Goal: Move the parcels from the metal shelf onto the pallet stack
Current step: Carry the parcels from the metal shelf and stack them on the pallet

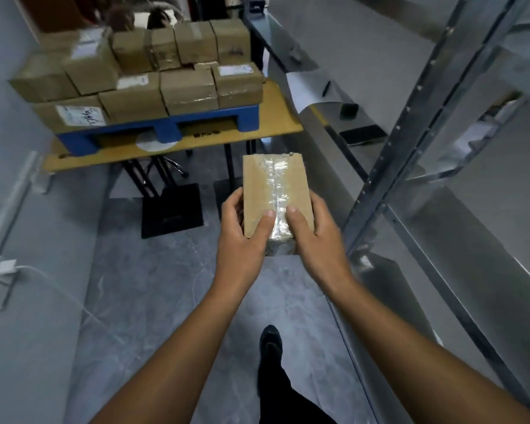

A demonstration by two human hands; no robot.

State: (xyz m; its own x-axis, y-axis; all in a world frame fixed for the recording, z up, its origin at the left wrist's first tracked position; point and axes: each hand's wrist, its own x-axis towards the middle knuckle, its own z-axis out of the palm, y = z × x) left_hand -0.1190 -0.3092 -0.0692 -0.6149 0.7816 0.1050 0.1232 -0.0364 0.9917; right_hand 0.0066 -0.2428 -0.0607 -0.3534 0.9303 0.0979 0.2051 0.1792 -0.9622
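Observation:
I hold a brown cardboard parcel (273, 185) with clear tape down its middle, out in front of me above the floor. My left hand (242, 234) grips its left near corner, thumb on top. My right hand (311, 234) grips its right near corner, thumb on the tape. Ahead at upper left, a blue pallet (166, 130) on a wooden table (276, 123) carries several stacked brown parcels (141, 68) in two layers. The metal shelf (410, 123) runs along my right side.
The table stands on black legs with flat black base plates (172, 209) on the grey floor. A grey wall with a cable (58, 289) runs along the left. Small dark items (349, 110) lie on the shelf. My dark shoe (270, 341) is below.

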